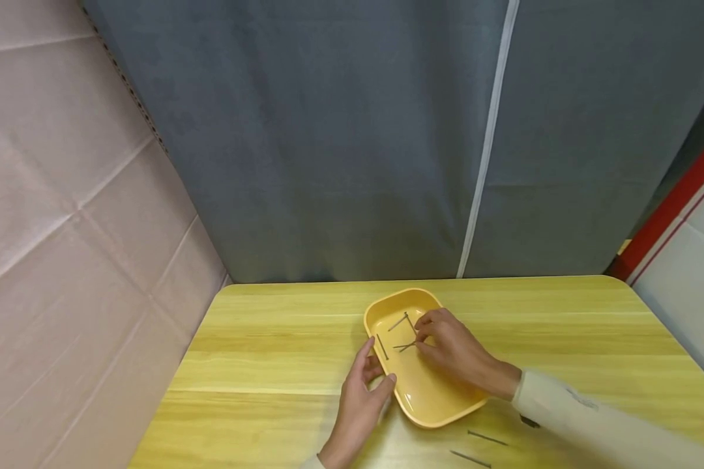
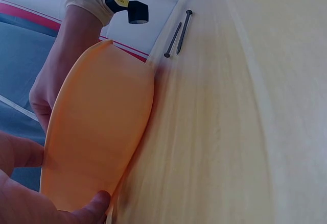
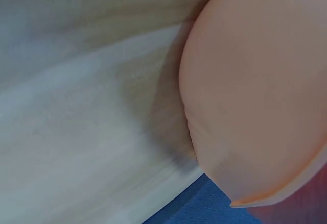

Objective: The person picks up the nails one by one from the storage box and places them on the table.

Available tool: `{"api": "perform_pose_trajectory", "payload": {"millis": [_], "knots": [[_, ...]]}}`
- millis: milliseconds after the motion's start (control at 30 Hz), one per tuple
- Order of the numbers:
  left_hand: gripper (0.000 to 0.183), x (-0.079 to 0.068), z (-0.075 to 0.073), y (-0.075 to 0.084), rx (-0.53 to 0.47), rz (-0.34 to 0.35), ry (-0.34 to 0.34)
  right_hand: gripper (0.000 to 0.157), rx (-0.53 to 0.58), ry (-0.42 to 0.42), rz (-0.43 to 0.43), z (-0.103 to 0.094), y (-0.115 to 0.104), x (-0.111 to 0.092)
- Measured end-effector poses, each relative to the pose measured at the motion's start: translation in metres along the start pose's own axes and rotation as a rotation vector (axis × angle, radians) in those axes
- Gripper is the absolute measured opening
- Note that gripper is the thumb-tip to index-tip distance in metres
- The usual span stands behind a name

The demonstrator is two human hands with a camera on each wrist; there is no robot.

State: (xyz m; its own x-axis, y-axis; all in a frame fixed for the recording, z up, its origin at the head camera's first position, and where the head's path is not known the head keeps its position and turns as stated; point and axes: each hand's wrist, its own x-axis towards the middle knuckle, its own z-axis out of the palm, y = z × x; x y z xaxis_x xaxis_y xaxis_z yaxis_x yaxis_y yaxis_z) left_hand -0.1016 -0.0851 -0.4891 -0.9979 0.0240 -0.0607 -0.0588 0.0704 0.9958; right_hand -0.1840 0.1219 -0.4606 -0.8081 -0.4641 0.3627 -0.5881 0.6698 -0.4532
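A yellow plastic tray [image 1: 431,400] with rounded corners stands on the table. At its left side my left hand [image 1: 356,398] holds the wall, index finger and thumb at the rim. The left wrist view shows the tray's outer wall [image 2: 102,127] with a thumb and finger against it. My right hand [image 1: 457,352] reaches over the right rim and pinches a nail [image 1: 407,346] inside. Several thin grey nails lie in the tray, one nail [image 1: 382,347] along the left wall and another nail [image 1: 396,322] toward the far end. The right wrist view shows mainly tray wall; the fingertips are hidden there.
Two more nails [image 1: 487,438] lie on the wooden table [image 1: 281,365], right of the tray's near end. A dark grey curtain [image 1: 340,143] hangs behind the table. Pale panels stand at the left and right sides.
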Motion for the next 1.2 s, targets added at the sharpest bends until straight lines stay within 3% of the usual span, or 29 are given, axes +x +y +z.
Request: {"api": "perform_pose_trajectory", "payload": {"millis": [233,900,1200], "knots": [[0.079,0.000,0.000,0.001,-0.022,-0.001,-0.004,0.014,0.071,0.094,0.016,0.000,-0.001,-0.009],[0.079,-0.001,0.000,0.002,-0.005,0.008,-0.006,0.017,0.228,0.117,0.114,-0.009,-0.020,-0.036],[0.079,-0.002,0.000,0.002,-0.011,0.006,0.000,0.021,0.241,0.202,0.078,-0.013,-0.024,-0.051]]}}
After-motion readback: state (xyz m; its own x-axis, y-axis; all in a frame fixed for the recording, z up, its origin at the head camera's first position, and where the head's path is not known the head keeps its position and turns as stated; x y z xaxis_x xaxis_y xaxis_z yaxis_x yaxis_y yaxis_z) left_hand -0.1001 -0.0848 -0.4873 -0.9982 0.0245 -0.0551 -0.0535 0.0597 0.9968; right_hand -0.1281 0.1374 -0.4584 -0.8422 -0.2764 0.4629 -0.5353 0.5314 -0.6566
